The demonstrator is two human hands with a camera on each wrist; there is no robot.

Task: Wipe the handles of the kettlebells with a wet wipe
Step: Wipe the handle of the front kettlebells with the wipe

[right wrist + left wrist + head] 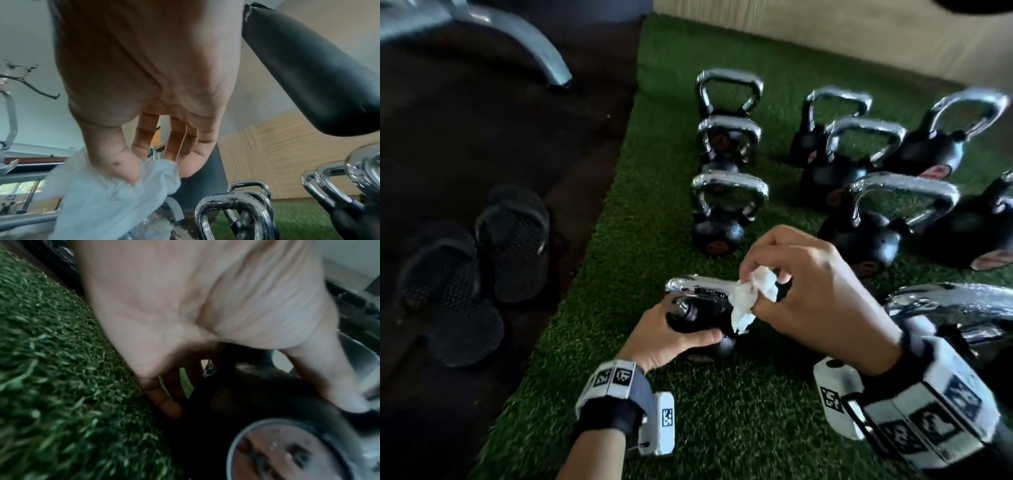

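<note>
The left hand (671, 337) grips the black body of the nearest kettlebell (698, 318), fingers curled round it and thumb along its near side, on the green turf (619, 260). In the left wrist view the same hand (185, 305) wraps the dark ball, whose round reddish label faces the camera. The right hand (811, 284) pinches a crumpled white wipe (751, 294) between thumb and fingers, and the wipe lies against the right end of this kettlebell's chrome handle (695, 284). From the right wrist, the hand (148, 78) shows its thumb pressed into the wipe (107, 194), with the other fingers bent toward it.

At the right edge, just beside the right wrist, sits 1 large kettlebell (955, 308), only partly in frame. Beyond the hands, 1 column of 3 kettlebells stands straight ahead, the closest (722, 212) first, then 2 more behind it. To the right, I can count at least 5 more black kettlebells with chrome handles, the closest of them (876, 222) leaning; motion blur makes the exact total uncertain.

On the dark floor to the left lie 2 black sandals (479, 267), side by side. Farther off at the top left curves 1 grey metal frame (530, 44).
</note>
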